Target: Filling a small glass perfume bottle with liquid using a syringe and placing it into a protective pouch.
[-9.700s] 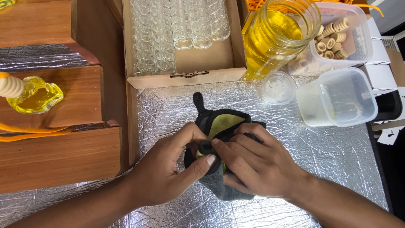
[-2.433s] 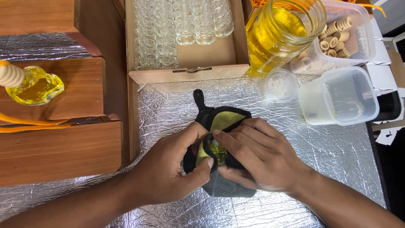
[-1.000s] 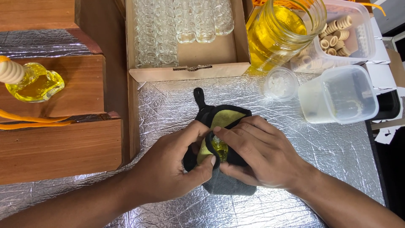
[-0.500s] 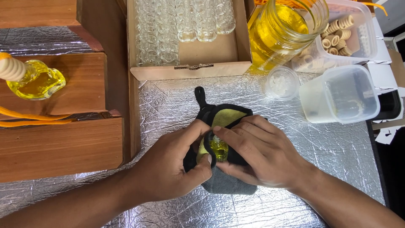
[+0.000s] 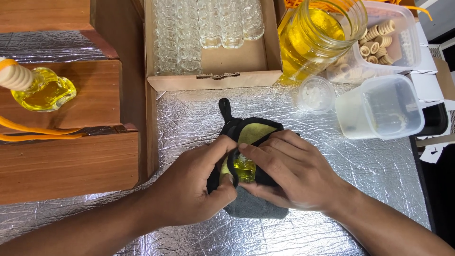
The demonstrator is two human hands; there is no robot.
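My left hand [image 5: 189, 189] and my right hand [image 5: 294, 178] are both closed around a small glass bottle [image 5: 245, 167] of yellow liquid, which sits wrapped in a dark cloth [image 5: 251, 132] with a yellow-green inner face, near the middle of the foil-covered table [image 5: 379, 170]. My left thumb and fingers pinch the cloth against the bottle's left side; my right fingers press over it from the right. Farther off stands a cardboard box [image 5: 213, 80] of empty clear bottles. To its right are a large jar [image 5: 317, 35] of yellow liquid, a small round clear cup [image 5: 315, 95] and a translucent plastic tub [image 5: 379, 106]. On the wooden step [image 5: 71, 161] at far left rests a filled bottle [image 5: 40, 90] with a ribbed cap.
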